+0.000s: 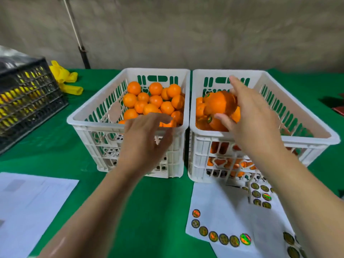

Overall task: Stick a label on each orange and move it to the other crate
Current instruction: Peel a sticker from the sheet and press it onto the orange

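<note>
A: Where do we see the orange (pixel 219 103)?

B: Over the right crate (pixel 316 125), above the fruit piled at its left side. Our right hand (pixel 249 116) grasps it, thumb underneath, fingers over the far side.

A: And our left hand (pixel 147 135)?

B: Released, fingers loosely spread at the near rim of the left crate (pixel 89 118), holding nothing that we can see.

A: The labels?

B: On the sticker sheet (pixel 223 211), near right on the green table (pixel 163 211).

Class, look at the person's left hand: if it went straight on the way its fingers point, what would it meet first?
Most likely the oranges piled in the left white crate. The left hand reaches over that crate's near rim, fingers aimed forward; depth is blurred.
</note>
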